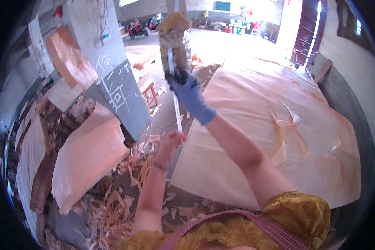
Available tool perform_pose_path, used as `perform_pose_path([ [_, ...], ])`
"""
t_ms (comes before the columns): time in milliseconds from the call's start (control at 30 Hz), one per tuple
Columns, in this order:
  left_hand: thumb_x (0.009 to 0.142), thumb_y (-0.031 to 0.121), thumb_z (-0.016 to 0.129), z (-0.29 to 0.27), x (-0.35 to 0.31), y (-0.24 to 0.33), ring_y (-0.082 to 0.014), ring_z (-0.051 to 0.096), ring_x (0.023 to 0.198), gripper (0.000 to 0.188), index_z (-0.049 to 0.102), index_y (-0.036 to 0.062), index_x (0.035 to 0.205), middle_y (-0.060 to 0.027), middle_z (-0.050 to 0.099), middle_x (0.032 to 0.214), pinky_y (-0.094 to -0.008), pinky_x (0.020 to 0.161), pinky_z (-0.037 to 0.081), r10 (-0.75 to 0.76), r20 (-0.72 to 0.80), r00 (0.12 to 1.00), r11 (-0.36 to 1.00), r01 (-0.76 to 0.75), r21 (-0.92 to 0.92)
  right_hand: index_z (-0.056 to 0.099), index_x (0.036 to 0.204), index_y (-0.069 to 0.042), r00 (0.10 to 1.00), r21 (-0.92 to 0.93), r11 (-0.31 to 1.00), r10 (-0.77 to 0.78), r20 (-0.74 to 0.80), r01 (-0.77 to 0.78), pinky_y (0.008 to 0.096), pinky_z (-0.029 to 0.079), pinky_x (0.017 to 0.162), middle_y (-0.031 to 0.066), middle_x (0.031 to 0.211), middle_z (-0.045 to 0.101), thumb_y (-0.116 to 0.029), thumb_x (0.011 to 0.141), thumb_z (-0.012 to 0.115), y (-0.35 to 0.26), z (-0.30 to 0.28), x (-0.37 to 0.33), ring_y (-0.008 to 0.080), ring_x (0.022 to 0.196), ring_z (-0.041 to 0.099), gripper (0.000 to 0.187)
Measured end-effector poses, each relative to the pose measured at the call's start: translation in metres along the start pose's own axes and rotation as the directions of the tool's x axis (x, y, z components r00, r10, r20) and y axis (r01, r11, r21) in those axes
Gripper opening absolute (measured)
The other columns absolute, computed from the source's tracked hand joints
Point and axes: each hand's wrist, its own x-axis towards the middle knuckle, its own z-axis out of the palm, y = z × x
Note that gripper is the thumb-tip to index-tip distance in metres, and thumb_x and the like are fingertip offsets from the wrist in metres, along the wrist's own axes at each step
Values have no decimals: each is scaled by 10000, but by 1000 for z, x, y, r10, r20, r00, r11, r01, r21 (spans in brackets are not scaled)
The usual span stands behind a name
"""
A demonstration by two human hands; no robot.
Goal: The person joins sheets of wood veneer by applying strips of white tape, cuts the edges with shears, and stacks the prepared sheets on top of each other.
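A long, narrow white strip (177, 110) runs up from my bare left hand (173, 141) to a wrapped, straw-coloured upright bundle (175, 38). My left hand is closed on the strip's lower part, with a small reddish bit showing at the fingertips. Higher up, my right hand (188, 89), in a blue-grey glove with dark fingers, closes round the strip just below the bundle. The glove hides part of the strip and of the bundle's lower end. What the strip is made of, I cannot tell.
Wide pale sheets (237, 125) lie stacked at right, a loose curled strip (284, 133) on top. Shavings (116, 204) litter the floor at left, near a big pale slab (89, 154). A grey-and-white pillar (121, 87) and orange stool (149, 89) stand beyond.
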Motion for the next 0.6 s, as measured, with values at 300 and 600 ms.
perform_pose_path([
  [300, 940, 273, 655, -21, -166, -125, -197, 638, 967, 450, 564, -31, 1259, -127, 670, 1034, -315, 891, 490, -551, 113, 827, 818, 562, -122, 630, 976, -23, 981, 323, 926, 186, 62, -196, 266, 481, 495, 51, 727, 667, -245, 971, 594, -20, 0, -4, 86, 564, 581, 225],
  [600, 930, 277, 652, -115, -159, -63, -179, 649, 799, 334, 648, -37, 1044, -84, 696, 895, -345, 722, 519, 222, -479, 849, 564, 288, 774, 614, 1016, -2, 908, 404, 822, 300, 291, -401, 243, 456, 506, 21, 730, 665, -200, 972, 596, 7, -41, -110, 53, 561, 552, 203],
])
